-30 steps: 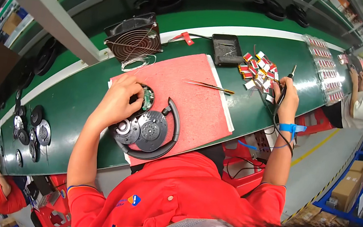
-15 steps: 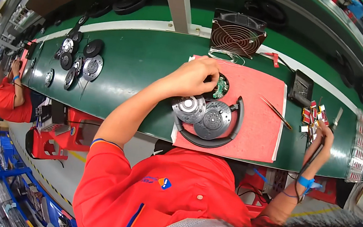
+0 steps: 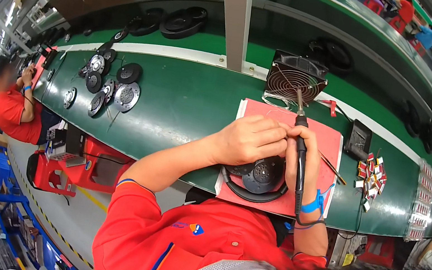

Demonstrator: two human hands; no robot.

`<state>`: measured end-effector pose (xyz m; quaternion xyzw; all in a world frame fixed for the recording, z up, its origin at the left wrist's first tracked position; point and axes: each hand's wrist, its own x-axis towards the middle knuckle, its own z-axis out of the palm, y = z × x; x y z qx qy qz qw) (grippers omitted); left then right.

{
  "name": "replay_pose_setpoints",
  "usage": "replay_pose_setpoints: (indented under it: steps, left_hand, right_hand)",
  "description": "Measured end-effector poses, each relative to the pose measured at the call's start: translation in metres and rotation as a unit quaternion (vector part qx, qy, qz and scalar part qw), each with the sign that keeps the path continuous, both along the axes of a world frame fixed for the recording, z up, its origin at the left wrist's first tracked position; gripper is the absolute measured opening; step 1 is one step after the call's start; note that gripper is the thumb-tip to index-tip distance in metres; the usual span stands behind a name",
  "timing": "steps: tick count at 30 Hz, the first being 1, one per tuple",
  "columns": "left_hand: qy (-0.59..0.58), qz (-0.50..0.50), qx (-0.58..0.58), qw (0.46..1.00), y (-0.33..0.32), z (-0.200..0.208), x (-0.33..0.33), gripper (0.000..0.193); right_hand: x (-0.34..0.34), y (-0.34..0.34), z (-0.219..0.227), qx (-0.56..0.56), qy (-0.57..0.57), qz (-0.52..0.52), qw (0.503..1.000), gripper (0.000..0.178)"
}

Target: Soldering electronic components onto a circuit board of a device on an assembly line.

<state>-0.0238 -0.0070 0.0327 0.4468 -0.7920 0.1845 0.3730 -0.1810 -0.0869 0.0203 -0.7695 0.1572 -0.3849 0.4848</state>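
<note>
My two hands meet over the pink mat [image 3: 330, 139], fingertips touching. My left hand [image 3: 252, 140] is closed in a pinch, and whatever sits between its fingers is hidden. In my right hand [image 3: 311, 158] lies a soldering iron [image 3: 298, 171], its metal tip pointing up and away from me. Right thumb and fingertips press together beside the left fingers; whether they also pinch a small part is hidden. Under the hands rest black headphones [image 3: 265, 175] with round ear-cup parts, partly covered by my hands and wrists. A blue strap [image 3: 313, 203] circles my right wrist.
Tweezers [image 3: 333, 169] lie right of my hand. Beyond are a black tray [image 3: 360, 136], a pile of small white-and-red parts [image 3: 371, 179] and clear plastic trays [image 3: 421, 201]. A fan [image 3: 295, 78] stands behind the mat. Loose ear-cup parts [image 3: 127, 96] lie left; a co-worker [image 3: 14, 108] sits far left.
My right hand has come left with the soldering iron, from the pile of small parts to my left hand. The green circuit board in the ear cup is now covered. The view has shifted.
</note>
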Motion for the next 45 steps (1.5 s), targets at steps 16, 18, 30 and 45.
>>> replay_pose_setpoints:
  steps: [16,18,30,45]
  left_hand:
    - [0.412,-0.021,0.288,0.864,0.000,-0.013,-0.005,0.019]
    - [0.421,-0.025,0.288,0.860,0.000,-0.014,-0.006,0.016]
    - [0.506,-0.056,0.355,0.784,0.000,-0.016,-0.004,0.012]
    - [0.577,-0.011,0.342,0.742,0.001,-0.017,-0.010,0.011]
  right_hand:
    - [-0.002,-0.008,-0.013,-0.063,-0.015,-0.083,0.994,0.023]
    - [0.001,-0.009,-0.014,-0.096,-0.027,-0.094,0.991,0.024]
    - [0.001,-0.016,-0.028,-0.041,-0.064,-0.059,0.995,0.034]
    - [0.004,-0.006,-0.017,-0.021,-0.038,-0.072,0.996,0.032]
